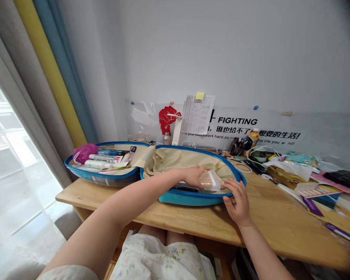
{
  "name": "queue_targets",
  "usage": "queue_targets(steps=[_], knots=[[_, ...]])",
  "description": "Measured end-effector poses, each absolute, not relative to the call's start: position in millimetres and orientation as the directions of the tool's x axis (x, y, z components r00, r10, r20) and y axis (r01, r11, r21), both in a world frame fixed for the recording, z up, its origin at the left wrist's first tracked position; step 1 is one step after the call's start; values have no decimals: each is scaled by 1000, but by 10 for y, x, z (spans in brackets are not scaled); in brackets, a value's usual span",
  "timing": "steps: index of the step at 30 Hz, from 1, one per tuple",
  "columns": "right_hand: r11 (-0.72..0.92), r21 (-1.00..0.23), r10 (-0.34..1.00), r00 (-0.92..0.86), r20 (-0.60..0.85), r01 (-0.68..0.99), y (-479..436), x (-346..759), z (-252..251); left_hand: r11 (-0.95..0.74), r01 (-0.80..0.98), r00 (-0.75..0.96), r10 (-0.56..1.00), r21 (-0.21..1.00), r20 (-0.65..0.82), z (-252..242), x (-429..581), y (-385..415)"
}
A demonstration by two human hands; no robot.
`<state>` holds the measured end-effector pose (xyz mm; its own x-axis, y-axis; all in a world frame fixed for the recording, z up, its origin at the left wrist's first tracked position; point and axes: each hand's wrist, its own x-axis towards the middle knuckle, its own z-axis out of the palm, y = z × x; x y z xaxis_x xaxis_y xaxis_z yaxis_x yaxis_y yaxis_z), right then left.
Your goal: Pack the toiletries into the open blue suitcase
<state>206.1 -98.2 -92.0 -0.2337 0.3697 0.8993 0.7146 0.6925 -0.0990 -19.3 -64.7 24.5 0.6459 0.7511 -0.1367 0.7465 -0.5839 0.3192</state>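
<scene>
A blue-rimmed suitcase (189, 200) with a beige lining lies opened out on the wooden table. Inside its right half, my left hand (195, 176) is closed around the left end of a clear pack of cotton swabs (209, 180). My right hand (238, 199) rests over the near right rim of that half, fingers apart and stretched toward the pack, thumb outside. A dark flat item, partly hidden by my left arm, lies along the near wall. The left half holds a purple mesh pouch (86, 153), a white tube (97, 164) and several small items.
To the right, the wooden table (268, 217) bears pens, a tape roll (243, 168), a brown pouch (286, 175), papers and a purple pen (342, 233). A bottle with an orange label (253, 136) stands near the wall. Curtains hang at the left.
</scene>
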Motion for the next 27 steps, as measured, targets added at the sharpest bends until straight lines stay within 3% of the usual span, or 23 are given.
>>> queue_targets(steps=[13, 27], knots=[[707, -66, 342, -259, 903, 704, -1000, 2049, -887, -630, 699, 711, 666, 339, -227, 77, -35, -596], [702, -66, 350, -262, 900, 709, -967, 2079, -924, -653, 724, 689, 661, 224, -298, 55, -30, -627]])
